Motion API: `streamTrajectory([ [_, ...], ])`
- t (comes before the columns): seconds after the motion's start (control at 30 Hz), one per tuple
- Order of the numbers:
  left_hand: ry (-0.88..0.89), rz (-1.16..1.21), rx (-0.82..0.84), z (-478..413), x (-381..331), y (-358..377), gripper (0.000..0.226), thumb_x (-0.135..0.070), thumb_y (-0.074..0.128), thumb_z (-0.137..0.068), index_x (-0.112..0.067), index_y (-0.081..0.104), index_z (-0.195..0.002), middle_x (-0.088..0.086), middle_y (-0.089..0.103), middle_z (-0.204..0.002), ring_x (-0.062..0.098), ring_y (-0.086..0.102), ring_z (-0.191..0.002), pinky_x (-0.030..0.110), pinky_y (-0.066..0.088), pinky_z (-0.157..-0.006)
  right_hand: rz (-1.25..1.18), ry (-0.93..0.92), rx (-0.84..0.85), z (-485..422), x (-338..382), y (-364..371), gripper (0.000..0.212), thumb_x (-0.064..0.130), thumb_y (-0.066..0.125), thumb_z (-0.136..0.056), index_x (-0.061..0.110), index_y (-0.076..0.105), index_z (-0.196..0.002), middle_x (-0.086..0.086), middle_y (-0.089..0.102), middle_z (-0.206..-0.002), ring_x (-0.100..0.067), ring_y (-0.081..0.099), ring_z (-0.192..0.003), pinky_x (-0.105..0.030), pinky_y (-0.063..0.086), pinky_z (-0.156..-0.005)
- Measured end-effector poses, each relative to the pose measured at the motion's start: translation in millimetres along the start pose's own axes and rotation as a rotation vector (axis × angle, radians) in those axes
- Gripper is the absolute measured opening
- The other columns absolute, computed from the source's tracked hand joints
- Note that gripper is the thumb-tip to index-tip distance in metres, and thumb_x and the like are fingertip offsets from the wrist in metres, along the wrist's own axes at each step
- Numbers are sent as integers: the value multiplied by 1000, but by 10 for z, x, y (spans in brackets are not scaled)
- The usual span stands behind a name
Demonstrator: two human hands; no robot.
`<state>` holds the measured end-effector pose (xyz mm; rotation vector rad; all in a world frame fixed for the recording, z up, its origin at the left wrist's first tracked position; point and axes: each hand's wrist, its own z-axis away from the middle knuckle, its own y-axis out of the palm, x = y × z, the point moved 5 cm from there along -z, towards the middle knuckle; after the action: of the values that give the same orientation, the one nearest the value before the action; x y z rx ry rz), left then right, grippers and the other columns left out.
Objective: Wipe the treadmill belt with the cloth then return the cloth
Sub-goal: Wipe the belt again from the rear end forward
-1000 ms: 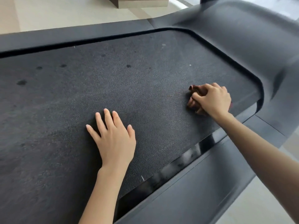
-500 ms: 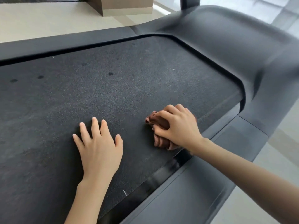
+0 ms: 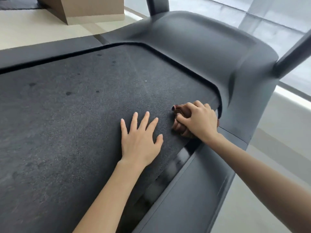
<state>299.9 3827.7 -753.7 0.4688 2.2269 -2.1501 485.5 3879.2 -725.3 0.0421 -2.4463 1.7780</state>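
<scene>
Currently right hand (image 3: 198, 121) clenched on bunched brown cloth (image 3: 180, 121), pressed on belt (image 3: 75, 115) near motor cover (image 3: 202, 52). Cloth wadded, no clear axis. Left hand (image 3: 140, 140) flat, released. No legible writing.

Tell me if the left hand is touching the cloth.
Apart. The head view shows bare belt between the left hand and the cloth.

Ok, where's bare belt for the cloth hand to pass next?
Bare: the dark textured treadmill belt left of the flat left hand, and beyond it up to the far grey side rail. Crowded: the near corner, where the right hand bunches the brown cloth against the grey motor cover.
</scene>
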Motion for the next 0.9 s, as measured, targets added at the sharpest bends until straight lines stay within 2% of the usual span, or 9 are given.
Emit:
streamTrajectory([
  [0.17,122,-51,3,-477,-138,45,58,-55,22,-94,-36,17,-149,-7,9,-159,22,-1,-146,54,-2,-115,-26,45,-83,-397,-157,128,35,54,55,-81,22,65,-93,-1,60,-98,-29,51,-102,-38,38,-84],
  [0.23,136,-15,-24,-518,-167,95,64,-56,16,-88,-34,30,-146,-5,22,-157,23,10,-145,54,4,-115,-22,73,-120,-583,-249,190,34,52,55,-81,21,65,-92,-2,61,-99,-29,51,-102,-38,36,-82],
  [0.3,136,29,-65,-514,-159,121,64,-53,22,-85,-30,46,-139,-1,38,-150,26,26,-141,56,16,-113,-29,69,-140,-787,-306,250,34,52,55,-81,21,65,-91,-2,61,-99,-29,51,-100,-38,36,-81],
  [0.37,138,36,-95,-526,-146,143,60,-50,30,-85,-27,53,-134,1,46,-144,28,35,-137,56,22,-111,-16,48,-144,-1012,-348,316,36,53,54,-81,22,67,-95,-2,61,-101,-29,51,-101,-38,36,-82],
  [0.6,140,55,-134,-541,-161,144,57,-48,38,-81,-27,57,-130,1,49,-141,28,39,-134,53,21,-108,59,141,-110,-1948,-430,556,41,51,50,-86,22,66,-110,-10,60,-115,-34,48,-112,-40,34,-92],
  [0.73,135,51,-147,-550,-151,130,56,-49,40,-79,-27,60,-127,1,52,-139,28,42,-133,54,26,-107,116,208,-75,-2070,-335,585,43,49,49,-87,19,66,-112,-12,59,-119,-37,47,-112,-41,34,-92],
  [0.8,125,42,-137,-554,-144,128,56,-49,40,-79,-27,61,-126,1,53,-138,28,44,-131,56,32,-106,98,155,-45,-1980,-246,571,41,48,50,-86,19,67,-110,-11,61,-117,-37,48,-111,-40,36,-90],
  [0.9,111,53,-136,-522,-134,75,55,-47,39,-78,-25,64,-122,2,57,-133,26,48,-128,54,36,-105,29,-32,-39,-1679,174,500,39,48,52,-85,17,68,-102,-10,65,-109,-36,51,-105,-37,37,-83],
])
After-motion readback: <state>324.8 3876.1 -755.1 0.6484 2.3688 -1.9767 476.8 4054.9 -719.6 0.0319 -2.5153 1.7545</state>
